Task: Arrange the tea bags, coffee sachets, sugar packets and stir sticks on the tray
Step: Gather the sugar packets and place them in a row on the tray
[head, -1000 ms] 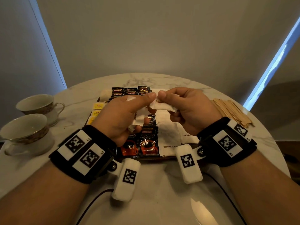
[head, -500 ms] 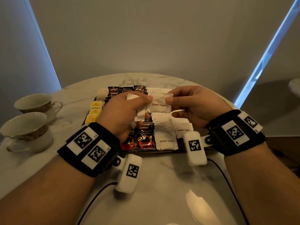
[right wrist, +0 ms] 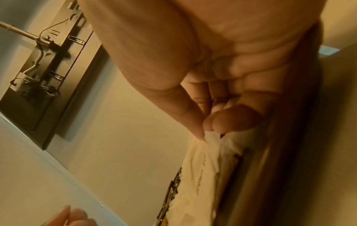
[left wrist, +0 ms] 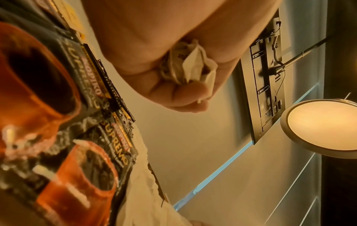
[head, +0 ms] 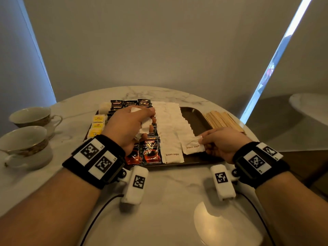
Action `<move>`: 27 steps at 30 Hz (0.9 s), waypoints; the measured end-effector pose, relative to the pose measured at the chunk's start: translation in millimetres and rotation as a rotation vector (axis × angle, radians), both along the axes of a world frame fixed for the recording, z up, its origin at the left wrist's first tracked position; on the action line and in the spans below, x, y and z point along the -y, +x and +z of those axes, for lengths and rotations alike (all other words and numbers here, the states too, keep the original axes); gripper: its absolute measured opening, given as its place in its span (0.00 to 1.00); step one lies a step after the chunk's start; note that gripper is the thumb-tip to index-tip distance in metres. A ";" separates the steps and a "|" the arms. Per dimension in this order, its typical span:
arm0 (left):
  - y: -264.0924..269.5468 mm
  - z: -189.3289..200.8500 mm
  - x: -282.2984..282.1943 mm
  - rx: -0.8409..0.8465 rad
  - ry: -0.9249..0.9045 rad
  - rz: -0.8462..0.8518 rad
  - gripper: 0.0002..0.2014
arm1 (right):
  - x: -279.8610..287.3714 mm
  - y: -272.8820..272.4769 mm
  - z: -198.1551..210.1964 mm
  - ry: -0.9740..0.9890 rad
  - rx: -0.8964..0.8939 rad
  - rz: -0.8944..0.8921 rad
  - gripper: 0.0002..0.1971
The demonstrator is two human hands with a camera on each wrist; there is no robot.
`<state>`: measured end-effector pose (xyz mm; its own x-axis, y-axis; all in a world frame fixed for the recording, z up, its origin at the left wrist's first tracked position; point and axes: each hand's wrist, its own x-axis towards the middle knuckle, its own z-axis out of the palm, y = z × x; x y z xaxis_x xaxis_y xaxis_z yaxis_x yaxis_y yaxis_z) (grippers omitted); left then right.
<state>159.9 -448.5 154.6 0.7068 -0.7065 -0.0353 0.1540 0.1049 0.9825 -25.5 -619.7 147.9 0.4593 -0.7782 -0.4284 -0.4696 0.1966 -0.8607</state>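
White paper fills my left hand point(head: 130, 125): I hold a bunch of sugar packets point(left wrist: 190, 64) curled in my fingers above the coffee sachets point(head: 150, 150) on the tray point(head: 194, 118). My right hand point(head: 221, 142) pinches one brown sugar packet point(head: 192, 145) by its edge, at the tray's near right, laying it at the end of the packet row point(head: 174, 121). Tea bags point(head: 97, 126) line the tray's left side. Stir sticks point(head: 221, 118) lie just right of the tray; two cups point(head: 26, 146) stand well left.
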 end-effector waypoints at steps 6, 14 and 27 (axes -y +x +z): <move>2.1 -0.6 0.5 -0.002 -0.008 0.007 0.04 | -3.7 5.2 -3.1 -0.093 -0.097 0.035 0.07; 3.7 0.5 -0.1 -0.011 -0.005 -0.031 0.04 | -8.2 3.7 2.8 -0.237 0.014 -0.002 0.05; 4.2 -0.9 1.9 -0.007 0.034 -0.050 0.04 | -7.4 20.1 -3.7 -0.153 0.299 -0.149 0.10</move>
<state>164.0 -450.4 153.7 0.6699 -0.7396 -0.0650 0.1650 0.0629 0.9843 -5.4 -612.3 144.2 0.4232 -0.8907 -0.1661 -0.1686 0.1027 -0.9803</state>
